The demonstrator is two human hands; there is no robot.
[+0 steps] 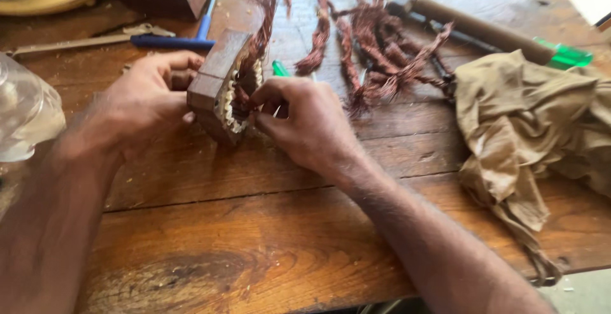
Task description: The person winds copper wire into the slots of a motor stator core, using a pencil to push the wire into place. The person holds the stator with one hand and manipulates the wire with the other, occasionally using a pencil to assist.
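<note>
A rusty-brown motor stator (pixel 217 83) stands on edge on the wooden table (pixel 254 225), with pale slot liners and copper winding wire (pixel 259 34) sticking out of its top. My left hand (pixel 143 100) grips the stator from its left side. My right hand (pixel 299 123) is at the stator's open face, fingers pinched on the wire inside the bore. A green tool tip (pixel 280 69) shows just above my right hand; whether the hand holds it I cannot tell.
Several pulled bundles of copper wire (pixel 375 46) lie behind my right hand. A hammer (pixel 471 26) and a green-handled tool (pixel 563 54) lie at the back right, a crumpled tan cloth (pixel 534 123) on the right, a blue-handled tool (pixel 172 40) and a clear container (pixel 22 110) on the left.
</note>
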